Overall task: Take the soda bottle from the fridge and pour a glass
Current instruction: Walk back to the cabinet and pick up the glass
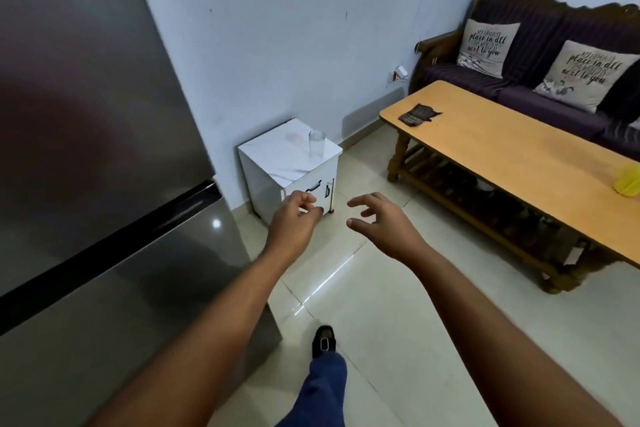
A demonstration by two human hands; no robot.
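A tall grey fridge fills the left side, both doors closed. An empty clear glass stands upright on a small white cabinet against the wall beyond the fridge. No soda bottle is visible. My left hand is stretched out in front of the cabinet, fingers loosely curled, holding nothing. My right hand is held out beside it over the floor, fingers spread and relaxed, empty.
A long wooden coffee table stands to the right with a dark cloth and a yellow object on it. Behind it is a dark sofa with two cushions. My leg and black shoe are on the tiled floor.
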